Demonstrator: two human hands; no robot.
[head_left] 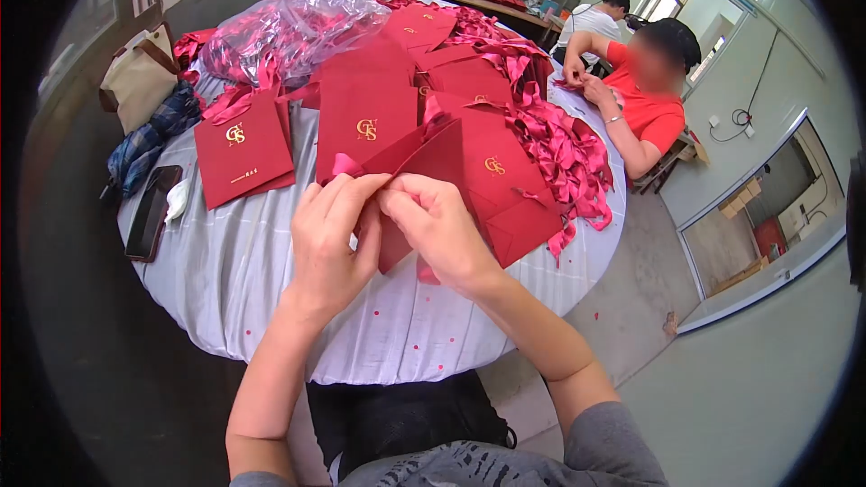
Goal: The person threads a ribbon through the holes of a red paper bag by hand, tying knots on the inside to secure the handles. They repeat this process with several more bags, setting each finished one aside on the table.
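Both my hands meet at the top edge of a red paper gift bag (pixel 444 162), held up over the near part of the table. My left hand (pixel 327 233) pinches at its edge, where a bit of pink ribbon (pixel 345 164) sticks out above the fingers. Close against it, my right hand (pixel 439 227) is closed with thumb and forefinger at the same edge. The fingertips hide exactly what is pinched. Behind them lie more red bags with gold lettering, among them an upright-looking bag (pixel 368 126) and a bag at the left (pixel 245 149).
A white cloth covers the round table (pixel 244 289). Heaped pink ribbons (pixel 568 158) lie at the right, a clear plastic bag (pixel 289 36) at the back. Left are a phone (pixel 153 212), umbrella (pixel 149 144) and cream bag (pixel 140 77). Co-workers sit around, including a person in red (pixel 645 90).
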